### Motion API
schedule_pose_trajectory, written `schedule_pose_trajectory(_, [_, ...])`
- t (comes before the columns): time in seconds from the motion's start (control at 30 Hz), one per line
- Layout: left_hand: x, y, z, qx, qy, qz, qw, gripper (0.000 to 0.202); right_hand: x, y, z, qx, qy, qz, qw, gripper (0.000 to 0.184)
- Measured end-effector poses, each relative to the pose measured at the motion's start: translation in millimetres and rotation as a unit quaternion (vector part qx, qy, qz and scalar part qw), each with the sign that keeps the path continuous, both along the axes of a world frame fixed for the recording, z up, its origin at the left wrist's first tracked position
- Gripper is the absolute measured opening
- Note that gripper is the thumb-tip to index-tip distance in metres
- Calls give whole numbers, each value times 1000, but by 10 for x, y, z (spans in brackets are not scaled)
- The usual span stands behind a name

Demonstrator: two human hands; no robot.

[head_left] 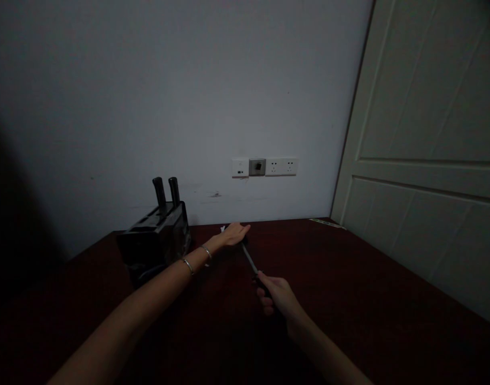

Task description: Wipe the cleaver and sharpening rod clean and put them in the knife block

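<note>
My right hand point(274, 293) is closed around the dark handle of a knife point(249, 258). Its narrow grey blade points away from me and to the left, towards my left hand point(234, 234). That hand reaches far across the table, thumb side to the right, and rests over a small dark object point(245, 240) at the blade's far end. I cannot make out this object's shape, and most of the left fingers are hidden. Left of my forearm stands a black knife block point(158, 230) with two black handles sticking up from it.
The dark red table point(309, 278) meets a pale wall with a row of sockets point(281, 167). A panelled white door point(425, 214) borders the right side. Small white scraps point(223, 229) lie near my left hand, and a pale strip point(327, 223) lies at the back right edge.
</note>
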State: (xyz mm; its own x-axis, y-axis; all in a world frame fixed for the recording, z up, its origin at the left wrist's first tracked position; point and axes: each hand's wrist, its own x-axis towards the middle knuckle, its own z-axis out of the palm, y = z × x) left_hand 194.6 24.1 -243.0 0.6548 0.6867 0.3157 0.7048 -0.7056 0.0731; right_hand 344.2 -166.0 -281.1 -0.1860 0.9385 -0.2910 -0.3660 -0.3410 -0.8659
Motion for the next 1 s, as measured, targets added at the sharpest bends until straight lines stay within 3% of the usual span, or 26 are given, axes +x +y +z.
schedule_pose_trajectory(0.53, [29,-211,-309,20,-6,-27,999,25,7,-4,50,-31,-3,-11,999,25])
schedule_pose_trajectory(1.0, [29,-426,-279,39,3,-22,999,36,19,-4,50,-30,-11,6,999,26])
